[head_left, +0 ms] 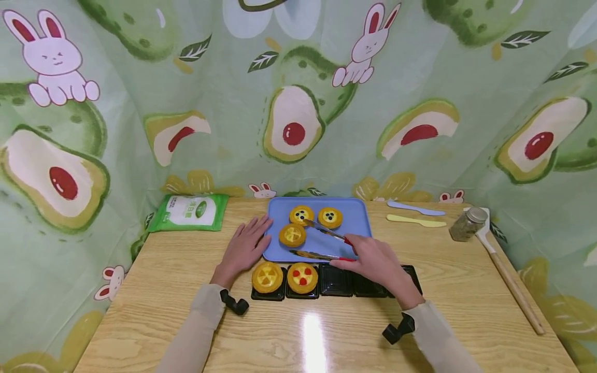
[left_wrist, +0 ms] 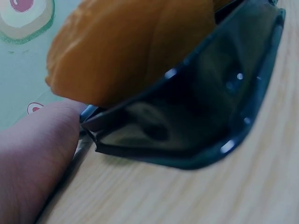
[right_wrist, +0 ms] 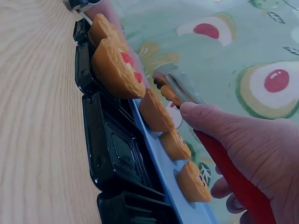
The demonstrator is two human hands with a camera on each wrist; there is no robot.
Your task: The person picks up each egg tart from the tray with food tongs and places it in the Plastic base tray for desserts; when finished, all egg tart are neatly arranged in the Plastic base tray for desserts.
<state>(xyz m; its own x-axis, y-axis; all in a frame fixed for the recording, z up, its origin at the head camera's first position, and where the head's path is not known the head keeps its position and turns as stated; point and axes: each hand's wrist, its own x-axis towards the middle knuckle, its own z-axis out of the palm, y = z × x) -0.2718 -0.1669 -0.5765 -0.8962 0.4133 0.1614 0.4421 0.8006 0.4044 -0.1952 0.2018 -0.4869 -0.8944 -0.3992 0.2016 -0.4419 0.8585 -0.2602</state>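
My left hand (head_left: 244, 243) lies with straight fingers on the left rim of the blue tray (head_left: 355, 215). In my right hand (head_left: 375, 259) I grip tongs (right_wrist: 233, 172) by their red handles, their arms spread apart over the tray. One tip overlaps a tart with dark berries (head_left: 301, 215); the other is below a tart with yellow wedges (head_left: 292, 235). Another dark-berry tart (head_left: 330, 217) sits to the right. In front, a row of black plastic boxes (head_left: 336, 281) holds a yellow-wedge tart (head_left: 267, 277) and a tart with red pieces (head_left: 302, 278); my right forearm partly hides the row's right end.
A green packet (head_left: 188, 213) lies at the back left. On the right are a blue knife (head_left: 415, 208), a yellow knife (head_left: 415, 221), a glass jar (head_left: 466, 225) and a spatula with a wooden handle (head_left: 510, 285). A patterned curtain (head_left: 233, 124) hangs behind the table.
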